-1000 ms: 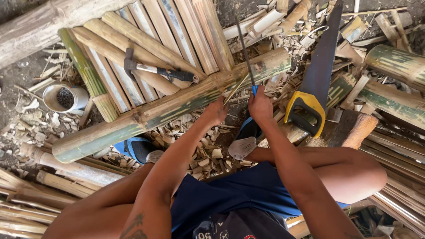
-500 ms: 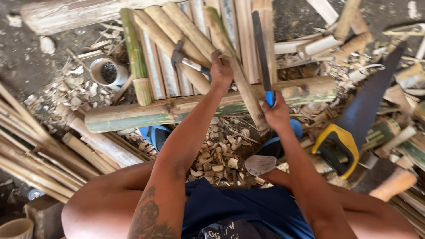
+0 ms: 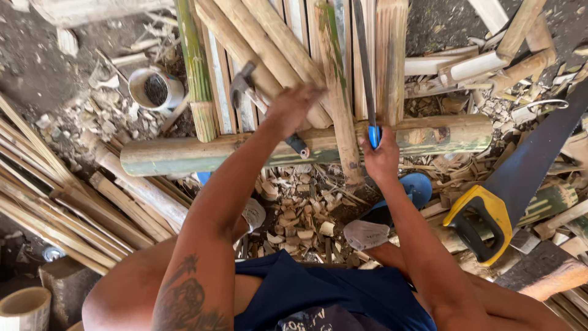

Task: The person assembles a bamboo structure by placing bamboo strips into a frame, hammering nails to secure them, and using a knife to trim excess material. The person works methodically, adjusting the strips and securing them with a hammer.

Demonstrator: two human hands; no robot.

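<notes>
Across the middle, a thick round green-brown bamboo log. Serves as the marker for all the rest.

Leaning on the log from the far side, a row of flat pale split bamboo slats.

Off the log's right end, on the near side, a big hand saw with a dark blade and a yellow-and-black handle. Not touched by either hand.

Over the log's middle, a narrow green-edged bamboo strip, crossing it and poking out toward the knees.

Just right of that strip, a long thin dark blade with a blue handle, standing up from the log.

Right hand: on the log's near edge, fingers wrapped tight round the blue handle.

Left hand: just past the log, by the strip, blurred. Cannot tell whether open or closed.

Left of that hand, a small grey-headed hammer, resting on the slats with its handle reaching the log.

Far beyond the log's left end, a small round tin.

Looks like the lining-up step: blade set against the strip. Next move calls for a firm hold on the strip and a steady, straight blade.
</notes>
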